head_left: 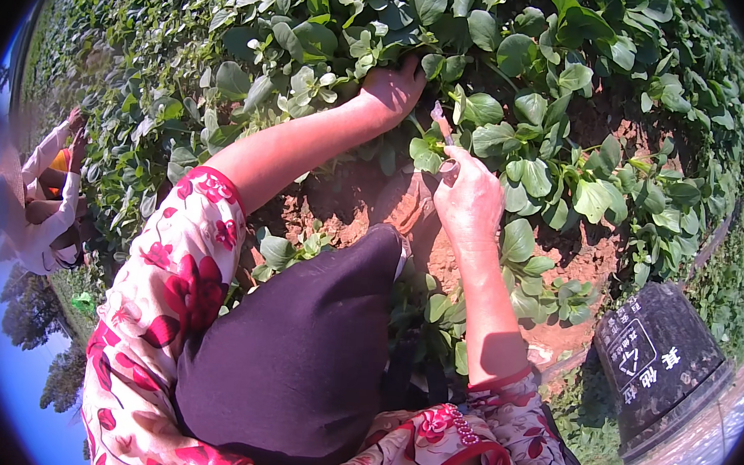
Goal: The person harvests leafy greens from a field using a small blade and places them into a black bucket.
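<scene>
Reddish soil showed between leafy green plants. The left hand lay among them, fingers hidden, grip unclear; the right hand pinched a slim tool, its tip near the left hand.

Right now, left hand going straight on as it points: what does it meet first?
Probably the green leaves just up and right of the left hand in the picture; how deep it already sits among them is unclear.

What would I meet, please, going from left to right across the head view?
Co-worker in a pale top → the camera wearer's left hand → the wearer's right hand → black bin.
</scene>
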Tool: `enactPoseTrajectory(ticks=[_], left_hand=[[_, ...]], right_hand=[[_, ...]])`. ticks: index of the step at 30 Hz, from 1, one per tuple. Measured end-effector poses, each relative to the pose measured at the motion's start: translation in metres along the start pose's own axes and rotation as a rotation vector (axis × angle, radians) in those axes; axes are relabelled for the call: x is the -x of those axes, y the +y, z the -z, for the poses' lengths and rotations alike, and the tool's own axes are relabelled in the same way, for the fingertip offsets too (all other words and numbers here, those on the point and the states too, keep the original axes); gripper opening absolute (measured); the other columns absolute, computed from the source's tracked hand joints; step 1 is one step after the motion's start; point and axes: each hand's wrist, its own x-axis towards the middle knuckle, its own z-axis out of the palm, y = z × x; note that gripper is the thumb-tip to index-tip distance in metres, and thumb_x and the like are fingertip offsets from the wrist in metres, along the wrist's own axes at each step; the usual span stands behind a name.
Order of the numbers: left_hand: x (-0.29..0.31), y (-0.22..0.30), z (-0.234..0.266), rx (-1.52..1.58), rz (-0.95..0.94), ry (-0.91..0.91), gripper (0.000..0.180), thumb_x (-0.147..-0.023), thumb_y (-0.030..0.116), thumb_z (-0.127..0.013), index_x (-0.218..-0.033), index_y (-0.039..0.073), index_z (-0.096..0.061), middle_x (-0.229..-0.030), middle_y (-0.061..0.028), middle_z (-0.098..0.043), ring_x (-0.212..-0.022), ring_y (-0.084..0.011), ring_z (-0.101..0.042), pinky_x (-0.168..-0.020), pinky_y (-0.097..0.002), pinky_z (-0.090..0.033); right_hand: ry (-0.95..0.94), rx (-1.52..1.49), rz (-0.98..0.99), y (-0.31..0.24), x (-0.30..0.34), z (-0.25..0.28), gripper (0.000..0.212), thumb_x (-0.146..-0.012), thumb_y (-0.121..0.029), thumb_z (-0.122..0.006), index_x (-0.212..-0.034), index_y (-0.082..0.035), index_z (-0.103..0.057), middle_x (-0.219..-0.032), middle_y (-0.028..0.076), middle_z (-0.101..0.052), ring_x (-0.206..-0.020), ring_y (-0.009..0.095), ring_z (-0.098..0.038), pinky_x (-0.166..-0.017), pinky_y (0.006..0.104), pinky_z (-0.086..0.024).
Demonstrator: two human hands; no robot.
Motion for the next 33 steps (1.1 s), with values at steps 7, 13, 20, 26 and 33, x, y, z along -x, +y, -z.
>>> enactPoseTrajectory(ticks=[7, 13, 20, 26, 33], left_hand=[[-0.007, -0.011, -0.022, -0.055, 0.014, -0.271, 0.030, -0.084, 0.014, -0.052, -0.111, 0.002, -0.057, -0.117, -0.0236, -0.057, -0.076, -0.0279, -0.069, -0.058, -0.0387, -0.055], [-0.008, -0.017, -0.034, 0.240, 0.060, -0.306, 0.019, -0.082, 0.013, -0.055, -0.095, 0.003, -0.065, -0.082, -0.0151, -0.069, -0.073, -0.0263, -0.069, -0.055, -0.0382, -0.054], [-0.016, -0.016, 0.010, -0.032, -0.054, -0.307, 0.015, -0.080, 0.011, -0.057, -0.082, 0.008, -0.071, -0.086, -0.0109, -0.071, -0.078, -0.0236, -0.069, -0.061, -0.0354, -0.054], [-0.022, -0.010, 0.029, 0.117, 0.106, -0.288, 0.015, -0.081, 0.013, -0.056, -0.086, 0.006, -0.068, -0.084, -0.0124, -0.067, -0.077, -0.0264, -0.067, -0.065, -0.0367, -0.054], [0.002, -0.032, 0.012, 0.088, 0.012, -0.121, 0.018, -0.080, 0.015, -0.055, -0.093, 0.007, -0.064, -0.086, -0.0132, -0.064, -0.077, -0.0283, -0.063, -0.064, -0.0374, -0.053]], right_hand=[[0.063, -0.253, -0.113, 0.002, -0.021, -0.026, 0.023, -0.079, -0.012, -0.064, -0.102, -0.009, -0.070, -0.083, 0.018, -0.068, -0.079, 0.034, -0.067, -0.072, 0.0385, -0.052], [-0.046, -0.194, -0.241, 0.000, -0.039, -0.019, 0.026, -0.077, -0.015, -0.067, -0.102, -0.008, -0.071, -0.084, 0.018, -0.069, -0.081, 0.033, -0.068, -0.074, 0.0381, -0.052], [-0.013, -0.267, -0.117, 0.014, -0.011, -0.022, 0.026, -0.079, -0.009, -0.064, -0.104, -0.005, -0.068, -0.089, 0.018, -0.069, -0.084, 0.031, -0.069, -0.076, 0.0363, -0.053], [-0.010, -0.051, -0.016, 0.003, -0.047, -0.052, 0.028, -0.078, -0.010, -0.061, -0.105, -0.013, -0.069, -0.085, 0.019, -0.068, -0.080, 0.035, -0.066, -0.073, 0.0434, -0.054], [-0.147, -0.033, 0.067, -0.005, -0.035, -0.020, 0.031, -0.074, -0.014, -0.069, -0.104, -0.007, -0.063, -0.094, 0.012, -0.066, -0.085, 0.033, -0.065, -0.075, 0.0423, -0.053]])
